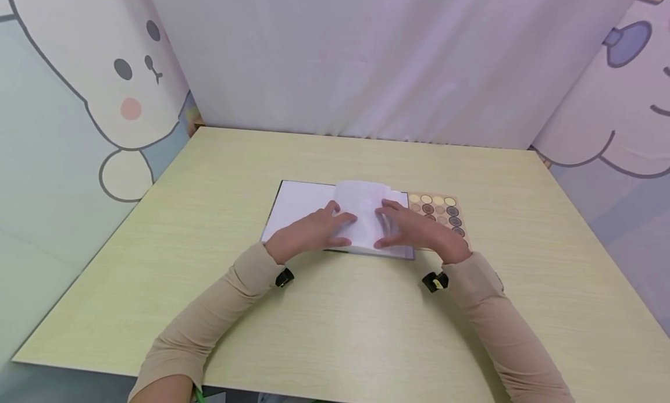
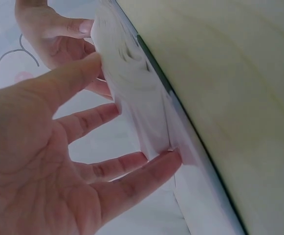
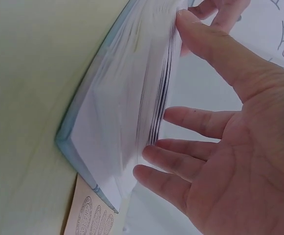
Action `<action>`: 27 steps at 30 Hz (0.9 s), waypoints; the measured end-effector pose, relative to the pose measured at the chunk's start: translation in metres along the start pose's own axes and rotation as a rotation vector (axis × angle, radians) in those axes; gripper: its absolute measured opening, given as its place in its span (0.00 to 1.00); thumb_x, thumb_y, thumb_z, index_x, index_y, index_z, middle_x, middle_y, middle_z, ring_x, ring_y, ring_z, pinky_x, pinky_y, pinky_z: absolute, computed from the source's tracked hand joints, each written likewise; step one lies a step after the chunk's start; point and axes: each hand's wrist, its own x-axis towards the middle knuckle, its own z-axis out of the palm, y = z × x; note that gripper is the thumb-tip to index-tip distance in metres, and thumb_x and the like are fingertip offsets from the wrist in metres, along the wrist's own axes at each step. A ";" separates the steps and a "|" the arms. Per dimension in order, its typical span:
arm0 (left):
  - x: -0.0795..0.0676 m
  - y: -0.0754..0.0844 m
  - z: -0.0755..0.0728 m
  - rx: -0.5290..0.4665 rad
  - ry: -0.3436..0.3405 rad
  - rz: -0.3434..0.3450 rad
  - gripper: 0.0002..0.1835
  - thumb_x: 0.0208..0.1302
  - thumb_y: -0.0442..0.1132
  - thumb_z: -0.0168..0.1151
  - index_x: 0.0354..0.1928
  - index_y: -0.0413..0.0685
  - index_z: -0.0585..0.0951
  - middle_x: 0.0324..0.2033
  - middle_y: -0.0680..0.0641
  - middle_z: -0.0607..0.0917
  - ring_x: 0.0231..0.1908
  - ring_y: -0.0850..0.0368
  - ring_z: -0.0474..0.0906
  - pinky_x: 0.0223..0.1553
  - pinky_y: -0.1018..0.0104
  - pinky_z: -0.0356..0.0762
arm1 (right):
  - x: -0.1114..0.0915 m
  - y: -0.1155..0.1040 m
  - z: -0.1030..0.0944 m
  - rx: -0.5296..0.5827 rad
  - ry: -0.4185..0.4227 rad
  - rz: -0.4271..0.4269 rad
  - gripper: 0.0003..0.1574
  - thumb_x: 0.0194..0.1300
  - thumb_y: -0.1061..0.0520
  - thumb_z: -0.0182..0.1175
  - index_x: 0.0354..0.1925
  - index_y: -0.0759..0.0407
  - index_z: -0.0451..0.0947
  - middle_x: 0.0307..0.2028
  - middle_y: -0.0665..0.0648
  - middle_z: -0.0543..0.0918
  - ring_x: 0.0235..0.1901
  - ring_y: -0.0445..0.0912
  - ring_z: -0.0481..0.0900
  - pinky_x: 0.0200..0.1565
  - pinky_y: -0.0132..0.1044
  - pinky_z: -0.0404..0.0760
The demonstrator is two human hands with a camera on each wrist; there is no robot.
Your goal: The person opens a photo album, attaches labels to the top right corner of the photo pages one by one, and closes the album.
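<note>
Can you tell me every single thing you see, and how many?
Table: 1, pale yellow, under the book
Book: 1, white pages, open on the table
Circle-patterned sheet: 1, tan, right of the book
Curtain: 1, pale lilac, behind the table
Cartoon panels: 2, mostly white and pale blue, both sides
Wrist gadgets: 2, black, at the cuffs
Sleeves: 2, beige, on the arms
Left hand: 1, bare, touching the pages
Right hand: 1, bare, touching the pages

The book's pages (image 1: 303, 208) look like smooth, matt paper, its cover (image 3: 67, 133) smooth board; the table (image 1: 340, 321) is smooth with wood grain, the curtain (image 1: 335, 60) creased cloth, the sleeves (image 1: 214, 304) matt, wrinkled cloth.
</note>
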 end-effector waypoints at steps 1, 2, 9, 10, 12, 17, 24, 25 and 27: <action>0.000 0.000 0.000 -0.001 -0.005 -0.006 0.30 0.63 0.53 0.57 0.66 0.55 0.65 0.58 0.35 0.65 0.45 0.44 0.75 0.49 0.55 0.74 | 0.000 0.000 0.000 0.001 0.000 0.000 0.54 0.52 0.41 0.68 0.68 0.61 0.57 0.72 0.64 0.48 0.68 0.60 0.53 0.65 0.54 0.57; 0.001 0.000 0.000 0.001 -0.009 -0.010 0.30 0.63 0.53 0.57 0.66 0.55 0.65 0.59 0.35 0.65 0.46 0.44 0.75 0.50 0.55 0.74 | 0.000 0.001 0.000 -0.001 0.000 -0.001 0.54 0.52 0.41 0.68 0.68 0.61 0.57 0.71 0.64 0.48 0.68 0.60 0.53 0.65 0.54 0.57; 0.002 0.000 0.001 0.007 -0.023 -0.021 0.30 0.64 0.54 0.56 0.66 0.58 0.65 0.59 0.36 0.64 0.47 0.44 0.75 0.50 0.55 0.74 | 0.002 0.001 0.001 -0.005 0.000 0.003 0.53 0.52 0.41 0.67 0.68 0.61 0.57 0.72 0.64 0.47 0.69 0.60 0.52 0.65 0.54 0.57; 0.002 -0.001 0.002 0.006 -0.024 -0.021 0.29 0.64 0.54 0.56 0.65 0.58 0.65 0.59 0.36 0.64 0.47 0.44 0.75 0.50 0.55 0.75 | 0.002 0.001 0.001 -0.004 0.000 0.004 0.53 0.52 0.41 0.67 0.68 0.61 0.57 0.72 0.64 0.47 0.69 0.60 0.52 0.65 0.54 0.57; 0.003 -0.001 0.002 0.001 -0.026 -0.020 0.28 0.64 0.53 0.57 0.65 0.58 0.65 0.59 0.36 0.64 0.47 0.44 0.75 0.49 0.55 0.75 | 0.002 0.001 0.002 -0.003 0.000 0.008 0.53 0.52 0.41 0.67 0.68 0.61 0.57 0.72 0.64 0.47 0.69 0.60 0.52 0.66 0.54 0.56; 0.001 0.000 0.001 -0.001 -0.022 -0.005 0.27 0.64 0.52 0.57 0.63 0.58 0.66 0.59 0.35 0.64 0.46 0.42 0.75 0.49 0.53 0.75 | 0.002 -0.001 0.002 -0.018 0.005 0.007 0.52 0.53 0.42 0.67 0.67 0.62 0.58 0.71 0.65 0.48 0.69 0.60 0.53 0.66 0.53 0.57; 0.000 0.002 -0.002 -0.006 -0.034 -0.009 0.26 0.65 0.53 0.55 0.64 0.58 0.66 0.60 0.34 0.64 0.48 0.40 0.75 0.49 0.52 0.75 | 0.002 0.000 0.002 -0.017 0.009 0.009 0.50 0.55 0.40 0.65 0.67 0.61 0.58 0.71 0.65 0.48 0.68 0.60 0.54 0.65 0.54 0.57; -0.001 0.002 -0.002 -0.008 -0.030 -0.003 0.26 0.65 0.54 0.54 0.63 0.58 0.67 0.59 0.34 0.64 0.48 0.40 0.75 0.49 0.51 0.75 | 0.002 0.000 0.002 -0.017 0.010 0.007 0.50 0.56 0.40 0.64 0.67 0.61 0.58 0.71 0.65 0.48 0.68 0.61 0.54 0.65 0.55 0.57; -0.001 0.003 -0.002 -0.010 -0.029 0.001 0.26 0.65 0.55 0.53 0.63 0.58 0.67 0.59 0.34 0.64 0.48 0.40 0.75 0.49 0.51 0.75 | 0.002 0.000 0.002 -0.018 0.011 0.002 0.49 0.57 0.40 0.63 0.67 0.61 0.58 0.71 0.65 0.48 0.68 0.61 0.54 0.65 0.55 0.57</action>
